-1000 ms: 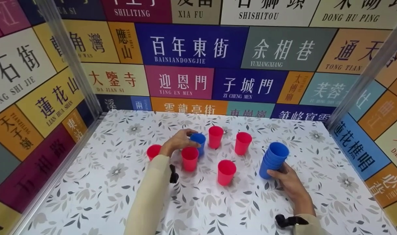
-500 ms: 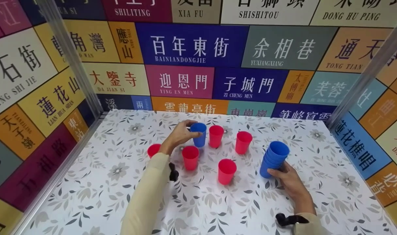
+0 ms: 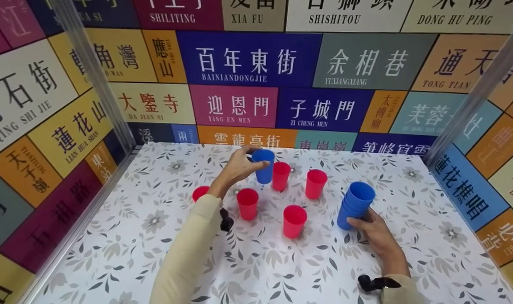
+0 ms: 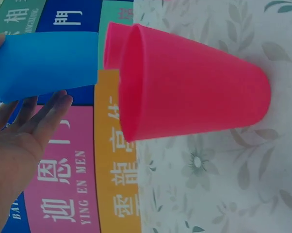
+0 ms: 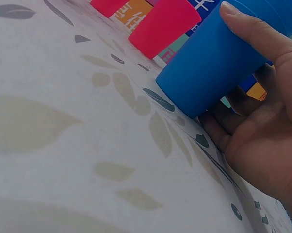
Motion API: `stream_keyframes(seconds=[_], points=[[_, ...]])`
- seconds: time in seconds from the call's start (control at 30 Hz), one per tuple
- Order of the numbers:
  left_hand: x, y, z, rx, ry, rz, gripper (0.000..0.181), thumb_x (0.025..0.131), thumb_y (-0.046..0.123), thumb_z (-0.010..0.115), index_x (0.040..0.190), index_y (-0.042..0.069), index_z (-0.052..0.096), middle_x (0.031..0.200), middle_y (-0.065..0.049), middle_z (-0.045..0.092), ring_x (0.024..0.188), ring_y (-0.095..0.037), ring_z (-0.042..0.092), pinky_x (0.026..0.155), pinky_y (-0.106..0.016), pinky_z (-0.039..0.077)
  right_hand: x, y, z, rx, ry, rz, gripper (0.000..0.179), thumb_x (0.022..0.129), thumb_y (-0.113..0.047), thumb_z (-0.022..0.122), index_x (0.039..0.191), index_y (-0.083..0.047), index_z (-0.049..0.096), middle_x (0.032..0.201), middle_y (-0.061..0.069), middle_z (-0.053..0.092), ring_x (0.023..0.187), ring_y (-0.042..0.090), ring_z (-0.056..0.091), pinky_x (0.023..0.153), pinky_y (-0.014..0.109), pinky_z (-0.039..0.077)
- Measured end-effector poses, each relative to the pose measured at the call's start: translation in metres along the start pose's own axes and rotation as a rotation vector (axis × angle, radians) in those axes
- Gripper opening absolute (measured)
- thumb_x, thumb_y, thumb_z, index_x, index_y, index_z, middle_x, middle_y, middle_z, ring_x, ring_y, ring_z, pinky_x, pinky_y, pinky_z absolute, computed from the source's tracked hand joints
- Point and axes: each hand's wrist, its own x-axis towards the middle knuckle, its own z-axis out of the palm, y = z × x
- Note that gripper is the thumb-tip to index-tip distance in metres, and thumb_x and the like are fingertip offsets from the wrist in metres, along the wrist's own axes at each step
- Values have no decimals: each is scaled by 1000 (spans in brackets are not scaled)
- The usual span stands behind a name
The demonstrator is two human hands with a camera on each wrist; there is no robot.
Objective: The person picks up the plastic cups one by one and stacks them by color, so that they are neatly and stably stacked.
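Observation:
My left hand (image 3: 238, 165) grips a single blue cup (image 3: 263, 169) near its rim. In the left wrist view that blue cup (image 4: 49, 65) is raised off the table, beyond a large red cup (image 4: 199, 87). My right hand (image 3: 376, 230) holds a stack of nested blue cups (image 3: 352, 207) low on its side, thumb across the front. The right wrist view shows the bottom of the stack (image 5: 211, 63) at the tabletop. Around the left hand stand upright red cups: one behind the blue cup (image 3: 282, 179), one nearer (image 3: 247, 207), and one partly hidden by the sleeve (image 3: 200, 193).
Two more red cups stand between the hands, one at the back (image 3: 315, 185) and one in front (image 3: 294, 223). The table (image 3: 315, 274) has a white leaf-patterned cover. Colourful lettered panels (image 3: 248, 59) wall in its back and sides, with clear posts at the corners.
My left hand has lifted the blue cup from behind the nearer red cup, carrying it up, back and slightly right. The right hand and its stack have stayed in place.

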Motion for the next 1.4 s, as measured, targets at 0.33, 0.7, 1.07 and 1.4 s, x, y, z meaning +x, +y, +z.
stream_keyframes(seconds=[0.33, 0.7, 1.07, 1.4], points=[[-4, 30, 12, 4, -17, 72, 63, 82, 43, 75, 135, 14, 54, 130, -9, 59, 108, -24, 63, 93, -38, 58, -1, -1, -1, -9, -16, -6, 87, 92, -12, 71, 159, -5, 17, 164, 21, 24, 152, 33, 22, 128, 46, 11], [-8, 60, 34, -1, -82, 168, 61, 85, 41, 76, 133, 11, 54, 128, -9, 61, 108, -23, 65, 93, -34, 57, 0, -3, -1, 6, -23, -15, 90, 92, -11, 70, 160, -3, 13, 165, 23, 21, 155, 36, 18, 128, 50, 10], [-10, 93, 64, -8, -138, 230, 60, 85, 43, 75, 133, 15, 54, 127, -6, 61, 101, -18, 65, 84, -26, 58, -1, -1, -5, 2, -18, 10, 90, 91, -13, 71, 160, -3, 13, 165, 24, 19, 154, 38, 17, 128, 52, 9], [-8, 116, 92, 36, -217, 250, 62, 84, 46, 75, 135, 18, 54, 130, -2, 62, 101, -14, 64, 85, -24, 56, -1, 0, -1, 21, -24, -2, 88, 91, -12, 71, 159, -4, 16, 165, 23, 22, 154, 36, 20, 128, 50, 11]])
